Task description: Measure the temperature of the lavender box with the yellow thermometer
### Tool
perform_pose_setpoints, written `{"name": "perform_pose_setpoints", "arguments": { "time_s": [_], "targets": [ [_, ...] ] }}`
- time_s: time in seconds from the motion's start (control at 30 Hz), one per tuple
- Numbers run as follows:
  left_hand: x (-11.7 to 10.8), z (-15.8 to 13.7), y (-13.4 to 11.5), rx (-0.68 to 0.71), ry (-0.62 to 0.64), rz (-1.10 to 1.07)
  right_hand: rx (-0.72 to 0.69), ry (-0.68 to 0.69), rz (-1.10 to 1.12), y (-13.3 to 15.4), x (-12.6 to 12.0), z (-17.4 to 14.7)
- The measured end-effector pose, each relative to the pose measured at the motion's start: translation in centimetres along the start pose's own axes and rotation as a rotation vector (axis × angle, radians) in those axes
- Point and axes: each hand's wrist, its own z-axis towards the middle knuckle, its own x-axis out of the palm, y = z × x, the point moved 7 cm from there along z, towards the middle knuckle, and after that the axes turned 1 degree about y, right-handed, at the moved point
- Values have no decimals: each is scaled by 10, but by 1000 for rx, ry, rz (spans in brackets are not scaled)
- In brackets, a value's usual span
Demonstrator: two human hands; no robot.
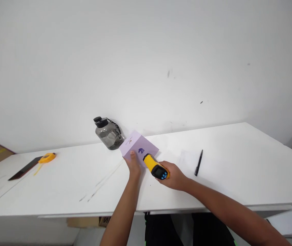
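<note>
Head view, right hand (174,176) gripping yellow thermometer gun (155,166) aimed at lilac box (138,147), left hand (133,165) holding box edge on white table (238,164), black pen (198,162) right, grey bottle (109,133) behind, yellow tape measure (47,158) far left.

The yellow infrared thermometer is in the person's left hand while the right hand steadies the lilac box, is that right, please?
Not quite: the hands are swapped. In the head view, the yellow infrared thermometer is gripped in the right hand, pointed toward the lilac box, and it is the left hand that steadies the box on the white table.
</note>
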Motion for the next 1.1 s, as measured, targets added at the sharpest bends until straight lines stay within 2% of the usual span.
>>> {"name": "perform_pose_setpoints", "arguments": {
  "time_s": [0.1,0.3,0.77,1.1],
  "targets": [
    [6,-5,0,2,71,-3,88,9,112,-1,3,1],
    [15,-15,-2,24,165,24,149,-26,196,-3,6,1],
    [17,-22,-3,48,184,28,126,-58,147,-8,8,-2],
    [11,-23,-3,42,154,28,106,-64,120,-5,7,-2]
  ]
}}
